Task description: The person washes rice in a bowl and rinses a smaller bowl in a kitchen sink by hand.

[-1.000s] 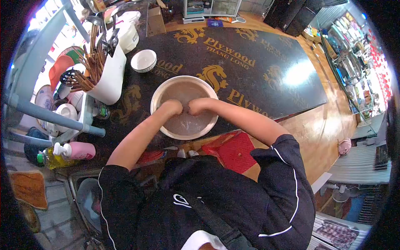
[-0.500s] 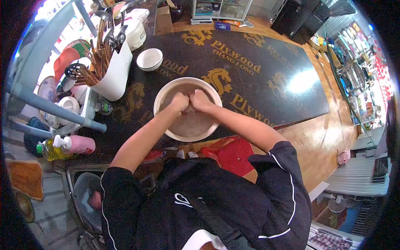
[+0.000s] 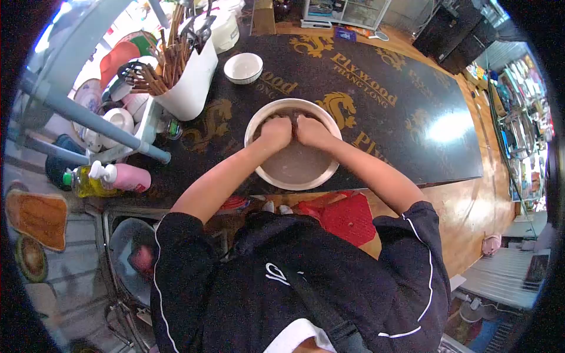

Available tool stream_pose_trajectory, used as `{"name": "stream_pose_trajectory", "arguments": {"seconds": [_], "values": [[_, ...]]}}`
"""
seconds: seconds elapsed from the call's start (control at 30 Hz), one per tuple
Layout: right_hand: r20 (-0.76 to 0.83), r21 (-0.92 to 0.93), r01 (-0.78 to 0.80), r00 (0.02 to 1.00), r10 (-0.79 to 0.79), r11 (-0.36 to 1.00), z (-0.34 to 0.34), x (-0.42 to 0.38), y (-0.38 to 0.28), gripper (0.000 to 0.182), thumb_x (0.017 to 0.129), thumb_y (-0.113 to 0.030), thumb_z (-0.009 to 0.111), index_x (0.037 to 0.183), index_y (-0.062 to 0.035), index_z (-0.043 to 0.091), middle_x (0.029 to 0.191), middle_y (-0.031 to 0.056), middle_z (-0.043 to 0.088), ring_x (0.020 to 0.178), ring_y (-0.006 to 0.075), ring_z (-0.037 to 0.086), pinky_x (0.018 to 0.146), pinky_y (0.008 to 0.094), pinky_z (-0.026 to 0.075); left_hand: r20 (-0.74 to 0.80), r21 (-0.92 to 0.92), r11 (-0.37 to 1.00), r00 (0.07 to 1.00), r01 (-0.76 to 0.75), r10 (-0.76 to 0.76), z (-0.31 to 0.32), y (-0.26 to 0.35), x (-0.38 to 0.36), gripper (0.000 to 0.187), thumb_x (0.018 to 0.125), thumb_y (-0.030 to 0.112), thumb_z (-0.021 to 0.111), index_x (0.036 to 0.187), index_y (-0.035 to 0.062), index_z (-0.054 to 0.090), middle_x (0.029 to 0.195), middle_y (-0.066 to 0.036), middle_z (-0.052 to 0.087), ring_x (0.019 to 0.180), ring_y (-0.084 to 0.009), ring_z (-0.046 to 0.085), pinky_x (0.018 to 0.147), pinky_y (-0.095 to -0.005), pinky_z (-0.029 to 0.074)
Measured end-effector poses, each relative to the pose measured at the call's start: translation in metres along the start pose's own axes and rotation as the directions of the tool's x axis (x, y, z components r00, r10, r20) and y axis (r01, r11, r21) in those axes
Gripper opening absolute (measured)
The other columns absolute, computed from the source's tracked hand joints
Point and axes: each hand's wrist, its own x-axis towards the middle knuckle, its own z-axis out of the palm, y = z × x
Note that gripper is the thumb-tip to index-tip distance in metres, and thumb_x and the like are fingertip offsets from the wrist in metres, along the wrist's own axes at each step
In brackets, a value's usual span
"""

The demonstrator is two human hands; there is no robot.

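A round cream-coloured bowl of cloudy greyish liquid stands on the dark plywood tabletop. Inside its far part, my left hand and my right hand are side by side with a narrow gap between them. The fingers of both are curled closed, and their tips point down into the bowl. A small dark reddish-brown thing shows between them; what it is and what the fingers hold I cannot make out.
Beyond the large bowl sits a small white bowl. At the left are a white holder with chopsticks and ladles, a grey rack, and a pink pump bottle beside a yellow-green bottle.
The whole view has shifted, so the bowl and table appear further right and slightly higher. My hands remain in the bowl, with the dark thing between them now a little clearer.
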Motion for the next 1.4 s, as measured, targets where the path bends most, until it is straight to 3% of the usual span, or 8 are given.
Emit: {"name": "stream_pose_trajectory", "arguments": {"seconds": [0.4, 0.6, 0.77, 0.83, 0.9, 1.17, 1.23, 1.4], "values": [[0.431, -0.291, 0.191, 0.901, -0.05, 0.937, -0.005, -0.012, -0.015, 0.02, 0.063, -0.013, 0.051, 0.078, -0.0045, 0.061, 0.081, 0.0171, 0.058, 0.076, 0.0274, 0.057, 0.066, 0.0358, 0.046, 0.505, 0.189, 0.938, 0.848, -0.29, 0.16, -0.005, 0.003, -0.003, 0.019, 0.067, 0.01, 0.049, 0.079, 0.0034, 0.062, 0.084, -0.015, 0.058, 0.078, -0.0263, 0.057, 0.068, -0.0359, 0.045], [0.146, -0.228, 0.153, 0.982, -0.122, 0.961, -0.018, -0.008, -0.01, 0.019, 0.064, -0.013, 0.049, 0.078, -0.0033, 0.059, 0.079, 0.0159, 0.058, 0.074, 0.0284, 0.056, 0.065, 0.0374, 0.045, 0.075, 0.133, 0.964, 0.972, -0.232, 0.223, -0.038, 0.007, -0.007, 0.017, 0.067, 0.01, 0.047, 0.074, 0.003, 0.062, 0.079, -0.016, 0.059, 0.075, -0.0264, 0.058, 0.066, -0.0351, 0.046], [0.313, -0.25, 0.341, 0.914, -0.258, 0.906, 0.011, -0.001, 0.017, 0.032, 0.065, -0.017, 0.049, 0.092, 0.0002, 0.05, 0.081, 0.0175, 0.056, 0.071, 0.0285, 0.056, 0.064, 0.0386, 0.045, 0.121, 0.18, 0.957, 0.971, -0.227, 0.208, -0.028, 0.008, -0.002, 0.017, 0.067, 0.008, 0.047, 0.073, 0.0032, 0.062, 0.077, -0.015, 0.059, 0.073, -0.025, 0.058, 0.065, -0.0334, 0.046], [0.068, -0.239, 0.226, 0.974, -0.216, 0.944, 0.035, -0.004, 0.023, 0.022, 0.064, -0.019, 0.049, 0.079, -0.0044, 0.059, 0.08, 0.0141, 0.058, 0.074, 0.0269, 0.057, 0.064, 0.0373, 0.046, 0.168, 0.188, 0.953, 0.964, -0.237, 0.207, -0.012, 0.006, 0.0, 0.018, 0.068, 0.008, 0.046, 0.073, 0.0025, 0.062, 0.078, -0.015, 0.059, 0.073, -0.0252, 0.058, 0.065, -0.0338, 0.046], [0.397, -0.368, 0.281, 0.91, -0.123, 0.886, 0.041, 0.003, 0.027, 0.018, 0.064, -0.02, 0.05, 0.071, -0.0085, 0.062, 0.08, 0.0108, 0.06, 0.076, 0.0254, 0.057, 0.065, 0.0366, 0.046, 0.211, 0.18, 0.946, 0.95, -0.27, 0.231, -0.005, 0.006, 0.0, 0.017, 0.065, 0.006, 0.046, 0.073, 0.0005, 0.061, 0.076, -0.018, 0.058, 0.071, -0.028, 0.058, 0.063, -0.0368, 0.047], [0.32, -0.355, 0.336, 0.92, -0.224, 0.872, -0.011, -0.02, 0.003, 0.014, 0.061, -0.014, 0.052, 0.066, -0.0032, 0.06, 0.074, 0.0137, 0.059, 0.071, 0.0257, 0.057, 0.062, 0.0379, 0.046, 0.241, 0.197, 0.959, 0.958, -0.203, 0.154, -0.015, 0.003, 0.004, 0.017, 0.066, 0.009, 0.048, 0.076, 0.0054, 0.062, 0.08, -0.014, 0.059, 0.075, -0.0248, 0.058, 0.066, -0.0348, 0.046], [-0.079, -0.231, 0.317, 0.936, -0.342, 0.92, -0.012, -0.024, 0.008, 0.012, 0.06, -0.01, 0.052, 0.061, 0.0007, 0.057, 0.069, 0.0175, 0.057, 0.066, 0.0288, 0.056, 0.062, 0.0382, 0.045, 0.084, 0.187, 0.93, 0.948, -0.318, 0.307, -0.014, 0.002, 0.007, 0.016, 0.066, 0.011, 0.05, 0.074, 0.0063, 0.062, 0.079, -0.014, 0.059, 0.074, -0.025, 0.058, 0.065, -0.0348, 0.046], [0.175, -0.183, 0.408, 0.909, -0.379, 0.894, -0.036, -0.035, 0.013, 0.012, 0.058, -0.008, 0.054, 0.06, 0.003, 0.057, 0.066, 0.0203, 0.055, 0.067, 0.0318, 0.054, 0.064, 0.0376, 0.044, 0.243, 0.075, 0.864, 0.849, -0.498, 0.469, 0.0, 0.014, 0.022, 0.016, 0.066, 0.017, 0.051, 0.073, 0.0062, 0.062, 0.077, -0.014, 0.059, 0.074, -0.0266, 0.058, 0.065, -0.0364, 0.046]]}}
